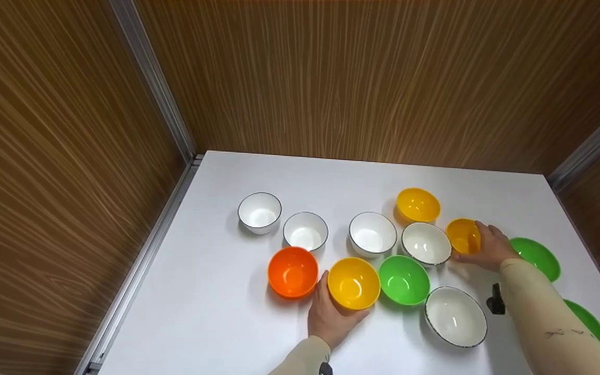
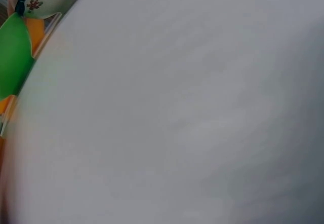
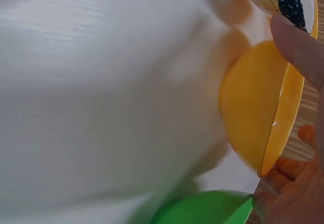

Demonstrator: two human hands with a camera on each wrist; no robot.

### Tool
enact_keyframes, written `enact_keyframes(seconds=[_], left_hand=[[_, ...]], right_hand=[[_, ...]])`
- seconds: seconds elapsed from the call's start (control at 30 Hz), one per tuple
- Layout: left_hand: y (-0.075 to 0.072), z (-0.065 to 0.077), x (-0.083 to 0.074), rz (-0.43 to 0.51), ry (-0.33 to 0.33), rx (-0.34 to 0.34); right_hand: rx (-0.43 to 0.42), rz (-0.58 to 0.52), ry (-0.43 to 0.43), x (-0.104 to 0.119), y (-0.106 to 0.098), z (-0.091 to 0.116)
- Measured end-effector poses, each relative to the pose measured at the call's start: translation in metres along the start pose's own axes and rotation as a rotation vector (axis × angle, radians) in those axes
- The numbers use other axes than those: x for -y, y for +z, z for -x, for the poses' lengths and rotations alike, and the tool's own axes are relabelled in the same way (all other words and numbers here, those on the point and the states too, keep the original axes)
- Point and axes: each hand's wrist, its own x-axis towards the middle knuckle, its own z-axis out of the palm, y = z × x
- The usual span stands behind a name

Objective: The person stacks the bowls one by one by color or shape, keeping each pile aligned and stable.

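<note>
In the head view, the white table (image 1: 201, 312) is brightly lit, the wood panel (image 1: 331, 78) behind it dimmer; soft shadows are cast on it by the bowls (image 1: 292, 272), whose insides are touched with glints. In the left wrist view it is blurred to grey.

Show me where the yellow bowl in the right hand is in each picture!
Head view: right of centre, the yellow bowl with the right hand gripping it.
Left wrist view: can't tell; only orange-yellow slivers show near the left edge.
Right wrist view: right side, above a green bowl in the picture.
Shared landmark: the white table, in all three.
</note>
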Motion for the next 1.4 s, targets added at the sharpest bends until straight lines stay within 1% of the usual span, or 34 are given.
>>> enact_keyframes(seconds=[0.1,0.4,0.63,1.03,1.27,1.4], left_hand=[[0.000,0.000,0.001,-0.005,0.001,0.001],[0.003,0.000,0.003,-0.003,0.040,-0.030],[0.004,0.000,0.004,-0.010,0.086,-0.058],[0.004,0.000,0.004,-0.011,0.096,-0.070],[0.003,0.001,0.003,-0.016,0.076,-0.064],[0.003,0.001,0.003,-0.016,0.065,-0.055]], right_hand=[[-0.010,0.002,0.005,-0.001,0.001,-0.001],[-0.020,-0.006,0.017,-0.003,0.004,-0.002],[-0.032,-0.031,0.002,-0.003,0.004,-0.002],[-0.077,-0.066,0.020,-0.007,0.008,-0.002],[-0.092,-0.100,0.015,-0.011,0.006,0.002],[-0.134,-0.135,0.006,-0.013,0.003,0.004]])
